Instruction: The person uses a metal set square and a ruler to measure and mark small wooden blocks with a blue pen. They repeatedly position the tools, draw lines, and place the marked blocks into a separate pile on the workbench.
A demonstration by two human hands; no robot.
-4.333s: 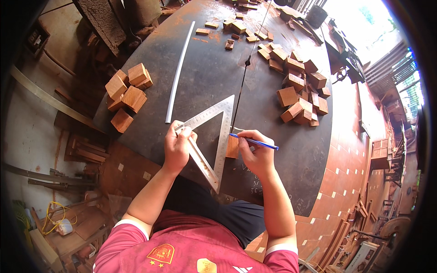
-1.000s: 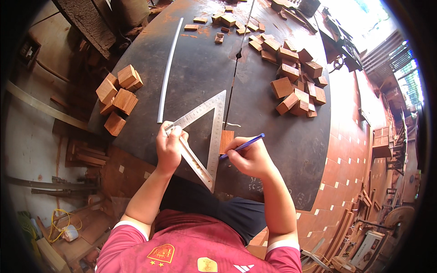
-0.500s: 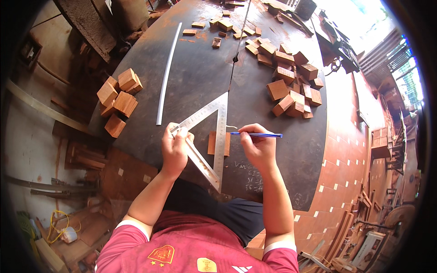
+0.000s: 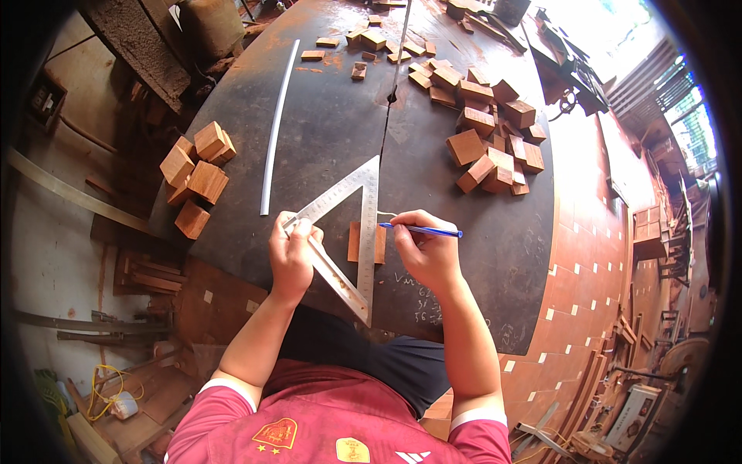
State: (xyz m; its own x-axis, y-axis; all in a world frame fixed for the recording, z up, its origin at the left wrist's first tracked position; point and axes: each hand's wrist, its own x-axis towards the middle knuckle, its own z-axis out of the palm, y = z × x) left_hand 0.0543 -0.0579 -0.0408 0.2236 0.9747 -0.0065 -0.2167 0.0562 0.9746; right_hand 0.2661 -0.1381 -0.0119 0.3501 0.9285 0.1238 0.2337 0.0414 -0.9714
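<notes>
My left hand (image 4: pixel 291 251) grips the left corner of a metal triangular set square (image 4: pixel 369 240), thumb on top. The square lies across a small flat wooden block (image 4: pixel 354 242) on the dark tabletop, its long graduated edge running near the block's right side. In my right hand (image 4: pixel 427 251) is a blue pen (image 4: pixel 433 230), pinched between thumb and fingers. Its tip points left, at the square's edge by the block's upper right corner. I cannot tell whether the tip touches the wood.
Wooden blocks are heaped at the right (image 4: pixel 487 139), with a smaller pile (image 4: pixel 202 178) at the left and several loose pieces at the far end. A thin pale strip (image 4: pixel 280 127) lies left of the square. A seam crosses the dark table (image 4: pixel 325 131); chalk writing marks its near part.
The pen tip has moved slightly left, closer to the square's edge. The whole view has shifted a little; the left hand keeps its grip on the square.
</notes>
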